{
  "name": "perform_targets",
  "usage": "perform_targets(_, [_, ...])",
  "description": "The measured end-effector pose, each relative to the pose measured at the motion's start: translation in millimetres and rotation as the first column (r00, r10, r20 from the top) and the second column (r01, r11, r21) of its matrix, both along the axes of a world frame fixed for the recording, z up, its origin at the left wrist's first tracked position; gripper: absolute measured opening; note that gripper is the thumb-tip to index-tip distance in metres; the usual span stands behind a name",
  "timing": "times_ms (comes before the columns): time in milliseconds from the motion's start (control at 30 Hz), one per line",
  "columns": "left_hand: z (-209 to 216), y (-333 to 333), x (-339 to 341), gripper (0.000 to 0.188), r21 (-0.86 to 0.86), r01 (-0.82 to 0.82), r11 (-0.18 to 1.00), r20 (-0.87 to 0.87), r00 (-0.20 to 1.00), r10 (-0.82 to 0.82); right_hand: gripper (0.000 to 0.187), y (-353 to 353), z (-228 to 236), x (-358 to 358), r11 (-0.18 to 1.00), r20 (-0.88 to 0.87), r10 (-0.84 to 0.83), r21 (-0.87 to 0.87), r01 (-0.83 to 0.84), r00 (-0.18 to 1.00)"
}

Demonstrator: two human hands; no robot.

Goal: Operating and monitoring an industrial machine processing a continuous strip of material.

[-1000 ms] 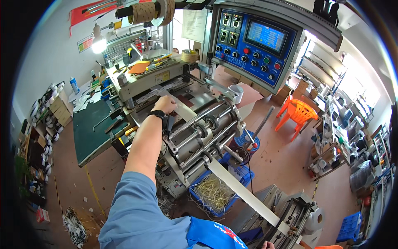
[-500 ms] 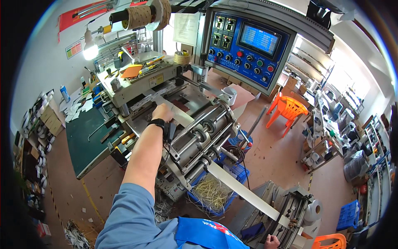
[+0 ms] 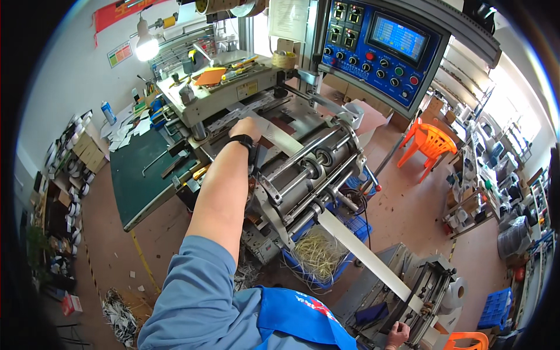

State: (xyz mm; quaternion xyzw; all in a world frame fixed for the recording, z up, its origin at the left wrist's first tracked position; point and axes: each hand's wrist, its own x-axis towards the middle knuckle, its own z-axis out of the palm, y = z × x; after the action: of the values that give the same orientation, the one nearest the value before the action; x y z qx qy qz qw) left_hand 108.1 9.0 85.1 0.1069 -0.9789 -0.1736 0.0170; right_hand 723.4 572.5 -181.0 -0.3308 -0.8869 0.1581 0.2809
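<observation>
My left arm reaches forward over a roll-fed machine. My left hand [image 3: 248, 129], with a dark wristband behind it, is beside the pale strip [image 3: 279, 139] that runs between the press bed and the rollers [image 3: 315, 169]. Its fingers point away and are hidden, so whether it touches the strip is unclear. My right hand [image 3: 398, 334] is low at the right, beside the feed unit [image 3: 429, 289]. The fingers there are bent inward; what they grip is hidden. From the rollers, a long whitish strip with a toothed edge [image 3: 364, 254] slopes down to that unit.
A blue control panel [image 3: 379, 49] hangs above the machine. Below the rollers stands a blue crate [image 3: 333, 284] with thin scrap strips in it. An orange chair [image 3: 429, 143] is at the right, and a green table [image 3: 140, 181] at the left. A white roll [image 3: 455, 293] sits by the feed unit.
The view has shifted, so the machine appears farther right and higher. My left hand stays near the same part of the strip. More of my right hand shows, with its fingers lifted a little.
</observation>
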Motion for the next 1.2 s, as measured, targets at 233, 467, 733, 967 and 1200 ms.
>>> perform_targets(233, [-10.3, -63.9, -3.8, 0.035, -0.081, -0.131, 0.988, -0.043, 0.991, 0.128, 0.019, 1.9, -0.8, -0.9, 1.000, 0.006, -0.015, -0.001, 0.015, 1.000])
perform_targets(467, [7.6, -59.6, 32.0, 0.048, 0.356, 0.176, 0.918, -0.188, 0.976, -0.114, 0.030, -16.6, 29.8, -2.1, 0.996, 0.155, -0.091, 0.007, 0.091, 0.984])
perform_targets(733, [-23.0, -69.9, 101.7, 0.060, 0.203, 0.198, 0.959, -0.535, 0.843, -0.061, 0.032, -20.6, 30.8, -4.3, 0.995, 0.159, -0.100, 0.010, 0.099, 0.982])
perform_targets(967, [-93.0, -68.2, 138.9, 0.061, 0.247, 0.072, 0.966, -0.632, 0.768, 0.104, 0.034, -21.9, 30.3, -4.7, 0.996, 0.168, -0.091, 0.013, 0.090, 0.982])
perform_targets(1200, [-85.7, -75.9, 171.8, 0.032, 0.409, 0.202, 0.890, -0.585, 0.807, 0.086, 0.037, -21.6, 30.9, -4.1, 0.992, 0.220, -0.119, -0.003, 0.122, 0.968])
